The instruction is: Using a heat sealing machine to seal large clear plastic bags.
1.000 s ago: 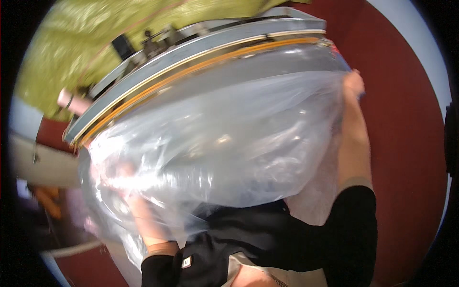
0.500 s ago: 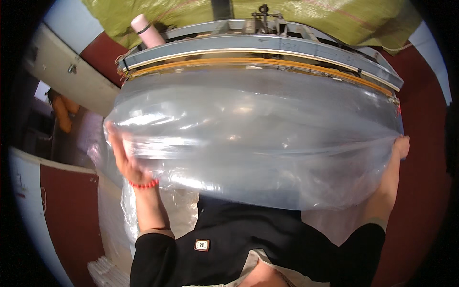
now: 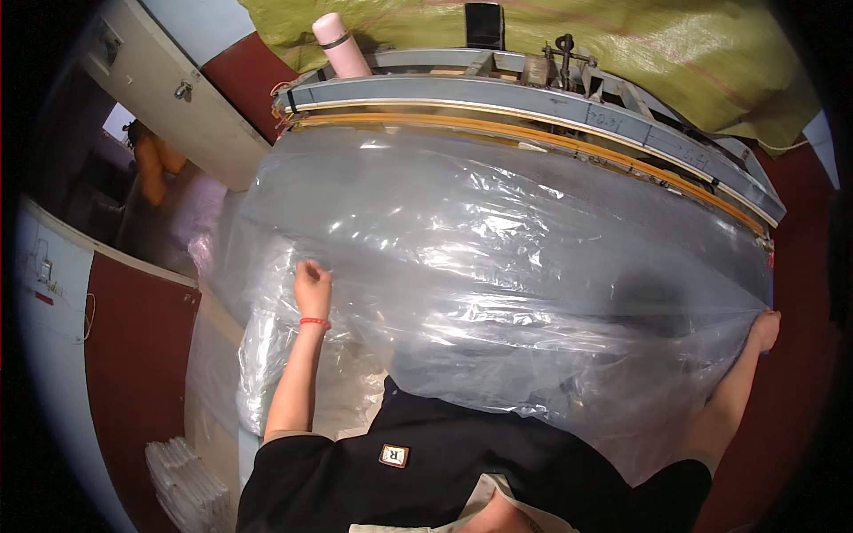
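Note:
A wide sheet of clear plastic film (image 3: 426, 240) spreads in front of me, wrinkled and glossy, from the metal frame's orange strip down to my waist. At its right edge my right hand (image 3: 766, 329) is closed on the film, drawing creases toward it. My left hand (image 3: 312, 286), with a red bead bracelet (image 3: 314, 322) at the wrist, is over the left part of the film, its fingers curled closed. Whether a bit of film is pinched in them cannot be made out. Bunched clear film (image 3: 267, 355) hangs beside my left forearm.
A long grey metal frame (image 3: 533, 102) with an orange strip (image 3: 444, 122) runs along the back. A pink bottle (image 3: 342, 49) stands behind it, before a yellow-green woven sheet (image 3: 640, 53). At left are a door (image 3: 169, 107) and stacked clear plastic (image 3: 187, 480).
My left hand has moved right and inward from the film's left edge, and its fingers have curled. The film has slackened and wrinkled. My right hand still grips its edge, lower in view.

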Tool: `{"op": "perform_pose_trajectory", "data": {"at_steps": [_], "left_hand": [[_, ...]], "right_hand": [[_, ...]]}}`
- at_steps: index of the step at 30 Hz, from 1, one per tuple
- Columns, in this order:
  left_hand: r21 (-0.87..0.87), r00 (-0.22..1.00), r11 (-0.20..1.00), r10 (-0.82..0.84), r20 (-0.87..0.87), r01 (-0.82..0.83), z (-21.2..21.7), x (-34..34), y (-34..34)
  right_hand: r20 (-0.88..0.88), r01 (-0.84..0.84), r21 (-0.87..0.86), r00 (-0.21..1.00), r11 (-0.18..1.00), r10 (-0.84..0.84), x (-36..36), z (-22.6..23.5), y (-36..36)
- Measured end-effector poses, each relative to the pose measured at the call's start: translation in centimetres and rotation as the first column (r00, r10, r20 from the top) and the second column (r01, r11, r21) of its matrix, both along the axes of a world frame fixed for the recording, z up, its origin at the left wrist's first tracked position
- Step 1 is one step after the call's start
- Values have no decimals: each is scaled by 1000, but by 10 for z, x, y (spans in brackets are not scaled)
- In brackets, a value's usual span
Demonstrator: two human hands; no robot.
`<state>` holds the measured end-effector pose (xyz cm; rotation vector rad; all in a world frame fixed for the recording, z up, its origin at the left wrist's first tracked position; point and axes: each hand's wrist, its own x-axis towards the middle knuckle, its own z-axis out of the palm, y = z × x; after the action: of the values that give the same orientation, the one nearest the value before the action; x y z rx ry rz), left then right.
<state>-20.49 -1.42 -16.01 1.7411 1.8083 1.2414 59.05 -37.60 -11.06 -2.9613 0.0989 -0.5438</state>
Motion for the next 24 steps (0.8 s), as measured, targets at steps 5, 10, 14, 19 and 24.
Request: {"op": "perform_pose_trajectory", "data": {"at_steps": [5, 10, 14, 19, 24], "left_hand": [[242, 732, 752, -424, -534, 613, 61, 62, 34], [-18, 518, 655, -614, -596, 755, 76, 112, 76], [-98, 515, 699, -607, -605, 708, 67, 101, 62], [-6, 672, 811, -490, -555, 585, 71, 103, 74], [220, 872, 914, -221, -436, 341, 67, 125, 130]], "right_hand": [[-35, 7, 36, 999, 999, -5, 4, -2, -1], [-56, 16, 97, 998, 995, -10, 22, -8, -13], [49, -54, 300, 998, 953, 41, 50, -27, -41], [188, -275, 842, 956, 464, 227, 89, -42, -75], [264, -326, 921, 925, 211, 274, 77, -7, -115]]}}
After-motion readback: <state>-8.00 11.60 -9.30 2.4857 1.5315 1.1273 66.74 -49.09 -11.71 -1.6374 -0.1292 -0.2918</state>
